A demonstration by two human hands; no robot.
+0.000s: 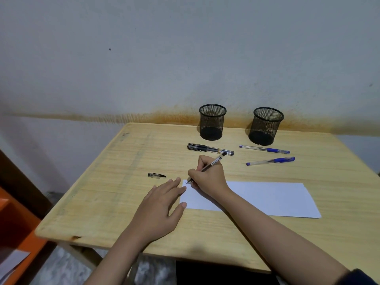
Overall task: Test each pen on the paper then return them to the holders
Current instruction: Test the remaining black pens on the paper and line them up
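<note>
Paper [267, 197] lies flat on your wooden table [123, 202], at about 4 o'clock from the table's middle, its long side running left to right. Your right hand [207, 177] sits on the sheet's upper left corner, fingers and thumb curled tight round a black-ink pen [213, 162]. The pen leans up and to the right, its tip touching the sheet beside a small ink mark. Your left hand [162, 204] lies flat on the table at 9 o'clock from the sheet, fingers straight and holding nothing, with the fingertips touching the sheet's left edge.

At 10 o'clock from your left hand, well apart from it, a pen cap [156, 175] lies on its side on the bare wood. At 12 o'clock from your right hand two black pens [209, 149] lie side by side, touching each other. To their right, at 2 o'clock from the right hand, two blue pens lie apart: the farther blue pen [264, 149] is just in front of the right holder, and the nearer blue pen [270, 161] is below it, angled slightly.

Both black mesh holders stand upright near the table's far edge, against the wall [185, 48]: the left holder [212, 122] at 12 o'clock from the black pens, the right holder [265, 126] well apart to its right. No pen stands in either.
</note>
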